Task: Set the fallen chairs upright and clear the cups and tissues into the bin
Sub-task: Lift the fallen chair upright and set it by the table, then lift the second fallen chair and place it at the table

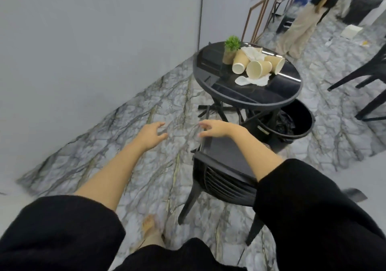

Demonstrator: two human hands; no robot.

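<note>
a black chair (221, 166) lies fallen on the marble floor (129, 145), at about 6 o'clock from the round black table (261, 91). its slatted back faces the camera and two of its legs point down toward the lower edge of the view.

the right hand (217, 127) is over the far edge of the chair, fingers spread and curved. it is open, and i cannot tell if the fingertips touch the chair edge or only hover over it. the left hand (151, 133) is at 9 o'clock from the right hand, above the bare floor, open also, with fingers loosely bent and holding nothing. both arms come out from wide black sleeves (313, 208).

on the table top there are paper cups (259, 68), all lying on their side in one group. the open mouths that face the camera show pale inside with nothing in them. one crumpled white tissue (252, 80) lies at 6 o'clock from the cups, touching them, and another tissue (253, 54) lies at 12 o'clock, between and partly over the cups. a small green plant (231, 46) in a pot stands at 10 o'clock from the cups.

the black bin (300, 124) stands on the floor at 5 o'clock from the table, partly under its edge. it has a black bag inside, and i see no cups or tissues in the part that shows.

a second black chair (371, 82) is at 3 o'clock from the table, cut by the frame edge.
</note>
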